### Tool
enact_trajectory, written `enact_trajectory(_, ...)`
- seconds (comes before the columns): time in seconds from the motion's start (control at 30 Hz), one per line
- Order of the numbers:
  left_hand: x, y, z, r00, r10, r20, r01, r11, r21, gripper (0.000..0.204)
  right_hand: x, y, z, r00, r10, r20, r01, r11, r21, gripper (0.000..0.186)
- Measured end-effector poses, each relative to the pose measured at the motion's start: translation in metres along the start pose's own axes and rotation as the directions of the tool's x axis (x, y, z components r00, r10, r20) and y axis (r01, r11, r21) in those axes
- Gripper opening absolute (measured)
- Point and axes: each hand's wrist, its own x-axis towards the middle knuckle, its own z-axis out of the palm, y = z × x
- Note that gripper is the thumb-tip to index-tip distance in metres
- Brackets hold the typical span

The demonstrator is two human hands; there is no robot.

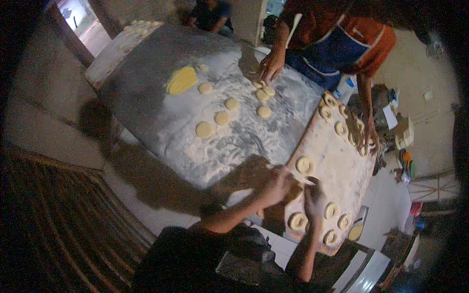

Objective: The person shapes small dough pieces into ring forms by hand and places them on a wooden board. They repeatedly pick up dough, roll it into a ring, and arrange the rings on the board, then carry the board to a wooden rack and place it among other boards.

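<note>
My left hand point(279, 186) and my right hand point(314, 196) meet over the near part of a floured board point(330, 171). Both are smeared by motion. Between their fingertips shows a pale piece of dough point(304, 180), which the bent fingers seem to pinch from either side; its exact shape is blurred. Just beyond it lies a dough ring point(305, 165). Closer to me on the same board are more rings, among them a large one point(297, 221) and a smaller one point(331, 211).
Left of the board stretches a grey floured table point(146, 93) with several flat dough rounds point(204, 129) and a yellow dough slab point(181, 80). Across from me a co-worker in a blue apron point(337, 49) has one hand point(272, 66) at the rounds, the other point(370, 138) at the board's rings.
</note>
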Motion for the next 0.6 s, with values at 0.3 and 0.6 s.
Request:
enact_trajectory(0.3,0.017,-0.116,-0.199,0.88,-0.155,-0.449,0.216,0.972,0.087,0.028,0.187,-0.146,0.247,0.895,-0.375,0.239,0.443,0.803,-0.398,0.035)
enact_trajectory(0.6,0.045,-0.072,-0.243,0.951,-0.306,-0.052,0.248,0.849,-0.466,0.033,0.142,-0.196,0.174,0.861,-0.284,0.421,0.062,0.882,0.468,0.029)
